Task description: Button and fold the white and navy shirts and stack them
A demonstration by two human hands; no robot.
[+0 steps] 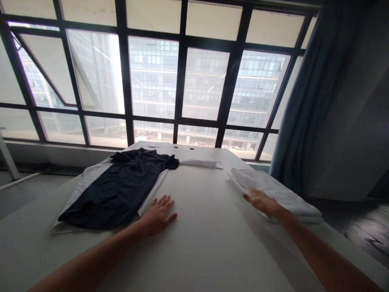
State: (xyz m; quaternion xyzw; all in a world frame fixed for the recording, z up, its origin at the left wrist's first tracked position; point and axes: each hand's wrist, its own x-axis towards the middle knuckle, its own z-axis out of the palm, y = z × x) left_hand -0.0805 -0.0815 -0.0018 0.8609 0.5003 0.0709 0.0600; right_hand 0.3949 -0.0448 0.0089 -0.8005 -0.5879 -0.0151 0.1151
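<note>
My left hand point(158, 215) lies flat with fingers spread on the white table, beside the lower right edge of a dark navy short-sleeved garment point(118, 188). That garment is laid out on top of a white garment point(86, 178), whose edges show on both sides and whose one sleeve reaches right across the table. My right hand point(261, 200) is at the left edge of a folded stack of white cloth point(279, 188), fingers stretched out and the thumb apart. Whether it presses on the stack or only hovers over it, I cannot tell.
The white table point(200, 243) runs forward to a wall of black-framed windows point(154, 77), with two dark round holes near its far end. A blue curtain point(306, 109) hangs at the right. White metal legs point(8, 158) stand at the far left.
</note>
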